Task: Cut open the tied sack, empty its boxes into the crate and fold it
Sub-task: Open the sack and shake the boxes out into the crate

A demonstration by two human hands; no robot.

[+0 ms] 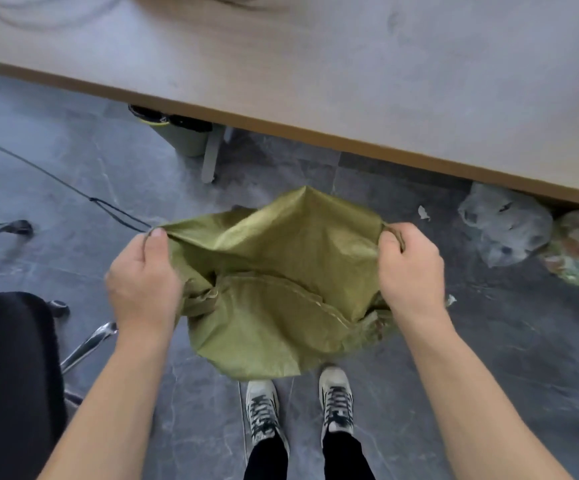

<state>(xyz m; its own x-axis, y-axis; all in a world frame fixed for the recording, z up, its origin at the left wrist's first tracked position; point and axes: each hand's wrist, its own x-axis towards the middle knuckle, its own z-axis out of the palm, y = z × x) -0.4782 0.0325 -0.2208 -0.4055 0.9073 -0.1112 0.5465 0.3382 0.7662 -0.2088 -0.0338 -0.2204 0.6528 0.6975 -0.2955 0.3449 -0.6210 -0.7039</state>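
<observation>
A limp olive-green woven sack (pixel 274 271) hangs in the air above the floor, stretched between both hands. My left hand (pixel 142 275) pinches its left edge with thumb on top. My right hand (pixel 409 268) grips the right edge, fingers curled round the fabric. The sack sags in loose folds below the hands, down to just above my shoes (pixel 298 410). No boxes or crate are in view.
A wide table (pixel 350 64) runs across the top. Under it stand a green bin (pixel 180 136) and a table leg (pixel 212 157). Filled plastic bags (pixel 509 223) lie at right. A black chair (pixel 11 375) with chrome legs stands at left. A dark cable (pixel 56 178) crosses the grey floor.
</observation>
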